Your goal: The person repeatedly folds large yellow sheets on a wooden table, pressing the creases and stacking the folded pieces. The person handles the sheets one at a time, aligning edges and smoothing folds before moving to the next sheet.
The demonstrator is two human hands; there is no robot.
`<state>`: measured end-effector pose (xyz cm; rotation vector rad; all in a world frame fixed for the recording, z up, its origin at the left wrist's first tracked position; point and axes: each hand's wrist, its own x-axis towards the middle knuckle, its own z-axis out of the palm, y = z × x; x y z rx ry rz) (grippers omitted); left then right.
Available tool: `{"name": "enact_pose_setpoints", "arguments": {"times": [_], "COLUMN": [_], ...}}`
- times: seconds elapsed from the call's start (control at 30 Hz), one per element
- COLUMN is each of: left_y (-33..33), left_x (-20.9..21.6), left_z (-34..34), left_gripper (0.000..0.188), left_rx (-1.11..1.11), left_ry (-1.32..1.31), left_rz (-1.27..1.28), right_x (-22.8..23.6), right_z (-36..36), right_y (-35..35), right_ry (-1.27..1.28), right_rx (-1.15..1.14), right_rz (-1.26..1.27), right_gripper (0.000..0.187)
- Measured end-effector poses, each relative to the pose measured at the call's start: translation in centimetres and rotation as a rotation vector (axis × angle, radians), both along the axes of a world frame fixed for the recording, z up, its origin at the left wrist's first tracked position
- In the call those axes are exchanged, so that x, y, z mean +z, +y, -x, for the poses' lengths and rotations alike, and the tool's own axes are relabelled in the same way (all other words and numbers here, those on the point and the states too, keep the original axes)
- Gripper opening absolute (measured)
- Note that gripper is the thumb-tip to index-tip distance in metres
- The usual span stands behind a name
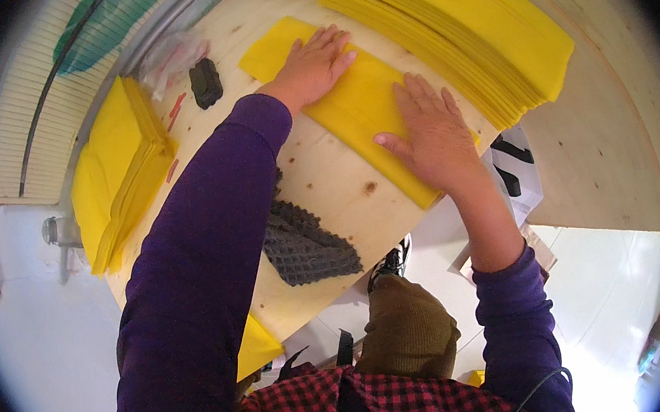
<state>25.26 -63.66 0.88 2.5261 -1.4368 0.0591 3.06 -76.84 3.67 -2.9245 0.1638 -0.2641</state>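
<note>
A folded yellow sheet of thin, fabric-like material (364, 97) lies flat across the wooden table (319, 175). My left hand (310, 70) rests palm down on its far left part, fingers stretched out. Toward its right end, my right hand (433, 130) is spread flat on the same sheet, thumb apart from the fingers. Neither hand grips anything. Just beyond the sheet stands a thick stack of folded yellow sheets (456, 30).
Another yellow pile (119, 173) sits at the table's left edge. Near it are a small black block (205, 83) and a clear plastic bag (168, 63). A dark grey textured cloth (310, 243) lies near the front edge. A white bag (521, 169) is below, right.
</note>
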Motion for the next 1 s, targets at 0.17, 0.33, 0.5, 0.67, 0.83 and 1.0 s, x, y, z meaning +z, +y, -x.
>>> {"name": "enact_pose_setpoints", "arguments": {"times": [0.17,0.33,0.5,0.67,0.83,1.0], "left_y": [-0.2,-0.2,-0.3,-3.5,-5.9,-4.2], "left_x": [0.1,0.3,1.2,2.3,1.1,-0.8], "left_z": [-0.6,-0.7,0.3,1.7,2.2,-0.9], "left_gripper": [0.058,0.058,0.056,0.061,0.067,0.073], "left_rx": [-0.006,-0.005,0.049,0.188,0.213,0.396], "left_ry": [0.065,0.084,0.076,-0.139,0.030,-0.066], "left_rz": [-0.035,-0.040,-0.088,-0.292,-0.070,-0.051], "right_x": [1.3,0.5,-1.7,-2.1,-1.6,-1.9], "right_z": [-1.6,-6.0,-6.4,-6.1,-6.1,-5.4], "right_y": [-1.2,-1.1,-0.6,-0.8,-0.4,-0.4], "right_ry": [-0.074,-0.017,0.046,-0.002,0.012,0.006], "right_rx": [0.108,0.125,0.116,0.138,0.142,0.125], "right_rz": [-0.005,-0.015,0.059,0.029,0.067,0.119], "right_gripper": [0.080,0.084,0.087,0.089,0.090,0.090]}}
